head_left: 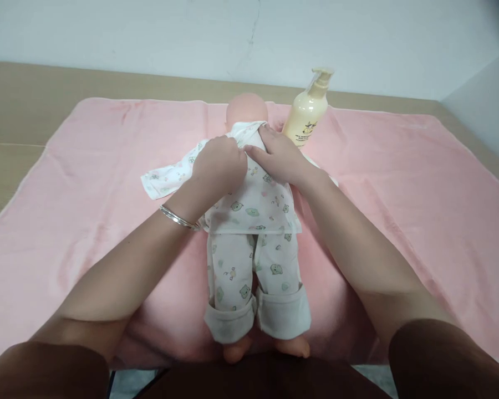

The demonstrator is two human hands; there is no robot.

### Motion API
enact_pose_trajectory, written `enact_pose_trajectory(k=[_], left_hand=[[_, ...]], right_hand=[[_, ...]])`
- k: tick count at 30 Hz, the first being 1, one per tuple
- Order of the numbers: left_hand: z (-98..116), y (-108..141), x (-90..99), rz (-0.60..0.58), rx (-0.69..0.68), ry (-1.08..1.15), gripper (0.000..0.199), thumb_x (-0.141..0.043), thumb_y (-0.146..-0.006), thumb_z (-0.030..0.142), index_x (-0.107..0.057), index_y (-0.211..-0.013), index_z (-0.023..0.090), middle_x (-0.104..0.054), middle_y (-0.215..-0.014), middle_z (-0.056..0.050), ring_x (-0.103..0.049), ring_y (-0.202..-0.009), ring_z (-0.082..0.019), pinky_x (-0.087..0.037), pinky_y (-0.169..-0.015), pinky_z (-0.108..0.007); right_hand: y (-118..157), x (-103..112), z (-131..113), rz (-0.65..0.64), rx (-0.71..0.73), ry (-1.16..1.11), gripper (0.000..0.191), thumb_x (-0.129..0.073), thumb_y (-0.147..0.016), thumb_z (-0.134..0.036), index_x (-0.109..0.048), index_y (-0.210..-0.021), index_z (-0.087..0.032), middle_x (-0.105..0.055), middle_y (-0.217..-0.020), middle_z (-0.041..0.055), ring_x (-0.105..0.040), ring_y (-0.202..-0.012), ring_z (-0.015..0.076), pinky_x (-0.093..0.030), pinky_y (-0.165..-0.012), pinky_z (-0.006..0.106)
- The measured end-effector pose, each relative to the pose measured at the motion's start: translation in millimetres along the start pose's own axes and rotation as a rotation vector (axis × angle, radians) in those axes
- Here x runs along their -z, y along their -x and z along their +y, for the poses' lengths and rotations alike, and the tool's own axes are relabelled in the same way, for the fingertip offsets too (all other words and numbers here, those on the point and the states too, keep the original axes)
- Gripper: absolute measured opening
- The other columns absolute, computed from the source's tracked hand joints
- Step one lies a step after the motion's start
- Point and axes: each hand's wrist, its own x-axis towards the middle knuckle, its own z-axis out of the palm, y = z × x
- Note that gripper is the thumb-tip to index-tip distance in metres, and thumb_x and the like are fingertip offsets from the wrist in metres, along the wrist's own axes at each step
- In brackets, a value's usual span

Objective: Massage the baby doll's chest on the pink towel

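Observation:
A baby doll (pixel 245 108) lies on its back on a pink towel (pixel 87 183), head away from me, feet toward me. It wears a white printed shirt (pixel 253 205) and matching trousers (pixel 233 271) with rolled cuffs. My left hand (pixel 218 163), with a silver bangle on the wrist, grips the shirt fabric at the doll's chest. My right hand (pixel 276 155) pinches the shirt near the collar, just under the doll's chin. The two hands touch at the middle of the chest. One sleeve (pixel 166 177) lies spread to the left.
A cream pump bottle of lotion (pixel 305 113) stands upright on the towel just right of the doll's head. The towel covers a wooden table (pixel 20 94) that meets a pale wall at the back. The table's near edge is at my body.

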Motion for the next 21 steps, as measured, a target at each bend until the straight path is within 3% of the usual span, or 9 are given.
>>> enact_pose_trajectory(k=[6,10,12,17,21], left_hand=[[-24,-23,-12.1,0.038,-0.039,0.150,0.025,-0.039,-0.098,0.029,-0.060,-0.088,0.019,-0.068,-0.095,-0.010,-0.061,-0.095,-0.023,-0.051,-0.097,-0.039],[-33,-31,-16.5,0.064,-0.071,0.241,0.026,-0.040,-0.098,0.034,-0.062,-0.094,0.020,-0.071,-0.102,-0.010,-0.059,-0.093,-0.021,-0.052,-0.094,-0.035],[-29,-27,-15.0,0.062,-0.063,0.229,0.027,-0.040,-0.100,0.035,-0.061,-0.094,0.020,-0.069,-0.100,-0.010,-0.060,-0.096,-0.023,-0.052,-0.097,-0.036],[-4,-5,-9.4,0.054,-0.089,0.091,0.026,-0.038,-0.101,0.024,-0.061,-0.091,0.018,-0.063,-0.097,-0.013,-0.061,-0.113,-0.029,-0.048,-0.112,-0.045],[1,-1,-7.3,0.035,-0.128,0.062,0.024,-0.039,-0.099,0.018,-0.062,-0.091,0.017,-0.064,-0.096,-0.012,-0.063,-0.111,-0.028,-0.049,-0.111,-0.046]], right_hand=[[23,14,-44,0.014,-0.052,0.110,0.034,-0.034,-0.106,-0.033,-0.062,-0.110,-0.014,-0.072,-0.116,0.0217,-0.066,-0.120,0.0378,-0.054,-0.107,0.057],[27,26,-50,-0.097,-0.047,0.127,0.027,-0.040,-0.104,-0.032,-0.060,-0.092,-0.018,-0.071,-0.098,0.0168,-0.070,-0.101,0.0344,-0.057,-0.099,0.055],[20,27,-43,-0.130,-0.069,0.102,0.032,-0.036,-0.106,-0.035,-0.061,-0.096,-0.017,-0.072,-0.103,0.0172,-0.071,-0.105,0.0348,-0.056,-0.103,0.056],[-2,7,-16,-0.060,-0.127,-0.009,0.050,-0.028,-0.109,-0.045,-0.057,-0.132,-0.010,-0.064,-0.143,0.0241,-0.059,-0.139,0.0387,-0.048,-0.117,0.059],[3,-6,-18,0.030,-0.092,0.049,0.050,-0.025,-0.110,-0.040,-0.058,-0.131,-0.011,-0.063,-0.147,0.0244,-0.054,-0.145,0.0403,-0.043,-0.122,0.063]])
